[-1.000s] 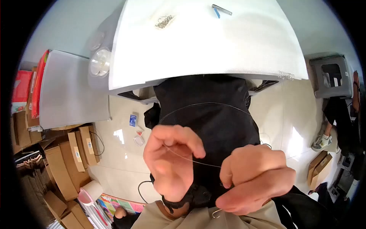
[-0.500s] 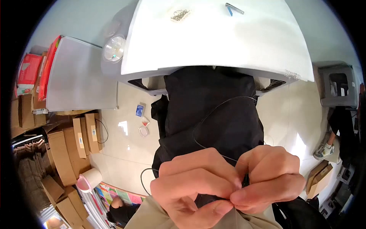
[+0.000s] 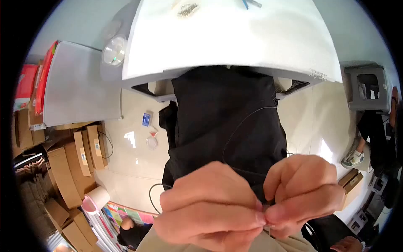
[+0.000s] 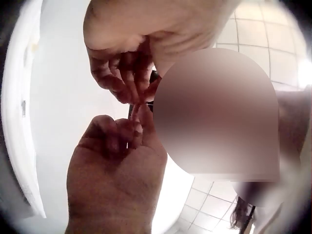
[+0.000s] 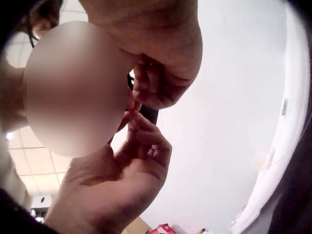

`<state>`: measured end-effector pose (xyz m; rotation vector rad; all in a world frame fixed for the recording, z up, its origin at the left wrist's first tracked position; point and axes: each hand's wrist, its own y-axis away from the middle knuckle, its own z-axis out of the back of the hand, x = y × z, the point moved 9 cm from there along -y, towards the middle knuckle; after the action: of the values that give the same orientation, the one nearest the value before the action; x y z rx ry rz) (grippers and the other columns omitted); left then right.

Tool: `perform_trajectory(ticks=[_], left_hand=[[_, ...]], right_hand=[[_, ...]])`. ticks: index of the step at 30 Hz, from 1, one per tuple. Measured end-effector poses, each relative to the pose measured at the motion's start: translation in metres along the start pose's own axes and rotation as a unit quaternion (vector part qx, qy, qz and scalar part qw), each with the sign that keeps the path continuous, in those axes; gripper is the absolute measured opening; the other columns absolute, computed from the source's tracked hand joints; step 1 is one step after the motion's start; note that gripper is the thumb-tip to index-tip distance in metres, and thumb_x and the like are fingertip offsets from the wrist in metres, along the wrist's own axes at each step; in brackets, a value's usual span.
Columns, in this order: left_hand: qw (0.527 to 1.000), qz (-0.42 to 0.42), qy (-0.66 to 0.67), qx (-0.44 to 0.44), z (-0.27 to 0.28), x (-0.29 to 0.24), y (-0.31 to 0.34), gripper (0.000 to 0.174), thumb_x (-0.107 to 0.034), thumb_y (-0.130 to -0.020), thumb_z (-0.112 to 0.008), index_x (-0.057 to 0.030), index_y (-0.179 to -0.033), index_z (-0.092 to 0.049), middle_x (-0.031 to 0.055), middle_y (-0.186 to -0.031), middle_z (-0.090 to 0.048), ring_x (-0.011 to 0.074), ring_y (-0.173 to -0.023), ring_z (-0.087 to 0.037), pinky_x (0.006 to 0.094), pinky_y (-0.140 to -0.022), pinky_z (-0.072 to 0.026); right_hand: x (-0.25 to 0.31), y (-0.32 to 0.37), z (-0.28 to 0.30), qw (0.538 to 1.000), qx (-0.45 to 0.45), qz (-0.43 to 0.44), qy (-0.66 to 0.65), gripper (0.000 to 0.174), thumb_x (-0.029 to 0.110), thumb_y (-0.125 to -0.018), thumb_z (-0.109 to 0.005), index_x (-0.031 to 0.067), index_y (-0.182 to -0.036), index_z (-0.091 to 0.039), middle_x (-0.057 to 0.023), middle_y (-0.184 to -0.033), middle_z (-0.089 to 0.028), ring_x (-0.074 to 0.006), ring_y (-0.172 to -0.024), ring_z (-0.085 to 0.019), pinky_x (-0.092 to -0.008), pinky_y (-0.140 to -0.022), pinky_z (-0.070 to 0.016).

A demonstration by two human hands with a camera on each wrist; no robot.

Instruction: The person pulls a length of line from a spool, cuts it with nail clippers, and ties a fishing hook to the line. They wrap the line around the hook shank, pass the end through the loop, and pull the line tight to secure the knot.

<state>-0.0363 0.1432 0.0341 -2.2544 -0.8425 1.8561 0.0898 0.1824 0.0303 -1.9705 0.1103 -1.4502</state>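
Note:
Both hands meet at the fingertips low in the head view, over light trousers. My left hand [image 3: 210, 206] pinches between thumb and index finger, its other fingers curled. Touching it, my right hand [image 3: 304, 193] pinches in the same way. A thin clear line [image 3: 237, 129] loops over the black cloth [image 3: 218, 105] and runs down behind the hands; the fingertips hide what is pinched with it. The left wrist view shows the left hand [image 4: 117, 175] below the other hand; in the right wrist view the right hand [image 5: 122, 180] is lower.
A white-topped table [image 3: 235, 46] stands ahead, bearing a small pile of metal pieces [image 3: 187, 9] and a clipper-like tool [image 3: 254, 3]. Clear round containers [image 3: 114, 51] are at its left. Cardboard boxes [image 3: 65, 176] line the left; a grey stool [image 3: 369, 88] stands right.
The hands, apart one second ago, have come together at the fingertips. My left hand has turned and closed into a pinch. The line's loop has shifted, and a small hook below my right hand is hidden.

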Motion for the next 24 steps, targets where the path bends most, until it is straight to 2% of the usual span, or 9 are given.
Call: perform_trajectory(ticks=[1, 3, 6, 11, 15, 18, 21, 24], left_hand=[[1.000, -0.009, -0.007, 0.023, -0.001, -0.001, 0.002, 0.015, 0.001, -0.062, -0.070, 0.0021, -0.075, -0.062, 0.0135, -0.070, -0.059, 0.0200, -0.054, -0.056, 0.0267, -0.047, -0.0435], [0.996, -0.041, -0.018, 0.072, -0.003, -0.002, 0.003, 0.015, -0.009, -0.079, -0.068, -0.0009, -0.084, -0.056, 0.0102, -0.075, -0.054, 0.0176, -0.059, -0.054, 0.0265, -0.050, -0.0432], [0.997, -0.070, 0.019, -0.039, 0.005, -0.001, 0.004, 0.015, 0.002, -0.057, -0.069, 0.0028, -0.070, -0.063, 0.0126, -0.066, -0.060, 0.0198, -0.051, -0.056, 0.0268, -0.046, -0.0424], [0.994, -0.069, 0.053, -0.073, -0.001, 0.003, 0.009, 0.015, 0.002, -0.058, -0.068, 0.0027, -0.071, -0.062, 0.0128, -0.067, -0.059, 0.0195, -0.051, -0.055, 0.0269, -0.046, -0.0414], [0.994, -0.038, 0.089, -0.059, -0.002, 0.011, 0.010, 0.016, 0.004, -0.058, -0.067, 0.0036, -0.073, -0.062, 0.0135, -0.067, -0.058, 0.0193, -0.052, -0.053, 0.0265, -0.046, -0.0395], [0.993, 0.009, 0.113, -0.033, -0.004, 0.015, 0.006, 0.014, 0.007, -0.060, -0.066, 0.0047, -0.074, -0.062, 0.0142, -0.068, -0.057, 0.0192, -0.054, -0.052, 0.0263, -0.047, -0.0380], [0.978, 0.043, 0.195, 0.064, -0.011, 0.022, 0.009, 0.015, -0.009, -0.079, -0.069, -0.0056, -0.077, -0.054, 0.0069, -0.073, -0.049, 0.0188, -0.067, -0.051, 0.0273, -0.059, -0.0430], [0.972, 0.084, 0.220, -0.018, -0.010, 0.025, 0.016, 0.014, -0.008, -0.079, -0.067, -0.0056, -0.076, -0.054, 0.0073, -0.073, -0.050, 0.0195, -0.069, -0.051, 0.0288, -0.059, -0.0433]], right_hand=[[-0.001, 0.002, 0.001, 1.000, -0.016, -0.005, 0.007, 0.022, 0.003, -0.065, -0.080, 0.0021, -0.074, -0.059, -0.0050, -0.071, -0.047, -0.0063, -0.040, -0.038, -0.0203, -0.038, -0.0379], [-0.003, -0.003, -0.002, 1.000, 0.011, -0.004, -0.010, 0.022, 0.004, -0.066, -0.080, 0.0025, -0.073, -0.059, -0.0046, -0.070, -0.046, -0.0066, -0.040, -0.037, -0.0198, -0.037, -0.0382], [-0.005, 0.001, -0.001, 0.999, -0.008, -0.027, -0.030, 0.023, 0.006, -0.067, -0.080, 0.0025, -0.072, -0.058, -0.0043, -0.069, -0.047, -0.0065, -0.039, -0.037, -0.0201, -0.037, -0.0399], [-0.010, 0.006, 0.003, 0.990, -0.075, -0.086, -0.078, 0.025, 0.007, -0.067, -0.080, 0.0016, -0.070, -0.056, -0.0034, -0.066, -0.047, -0.0061, -0.039, -0.038, -0.0206, -0.037, -0.0415], [-0.008, 0.002, 0.001, 0.993, -0.033, -0.072, -0.086, 0.027, 0.006, -0.065, -0.080, 0.0014, -0.069, -0.054, -0.0030, -0.064, -0.045, -0.0058, -0.038, -0.038, -0.0202, -0.036, -0.0403], [-0.005, 0.005, 0.002, 0.994, -0.045, -0.050, -0.087, 0.027, 0.002, -0.064, -0.080, 0.0017, -0.067, -0.053, -0.0029, -0.062, -0.044, -0.0063, -0.039, -0.035, -0.0191, -0.035, -0.0381], [-0.002, 0.004, 0.001, 0.993, -0.087, -0.034, -0.069, 0.027, -0.002, -0.063, -0.078, 0.0021, -0.065, -0.052, -0.0026, -0.061, -0.042, -0.0073, -0.041, -0.033, -0.0179, -0.035, -0.0356], [-0.003, 0.006, 0.002, 0.987, -0.137, -0.019, -0.077, 0.026, -0.005, -0.063, -0.076, 0.0025, -0.063, -0.050, -0.0023, -0.060, -0.041, -0.0082, -0.042, -0.032, -0.0171, -0.035, -0.0339]])
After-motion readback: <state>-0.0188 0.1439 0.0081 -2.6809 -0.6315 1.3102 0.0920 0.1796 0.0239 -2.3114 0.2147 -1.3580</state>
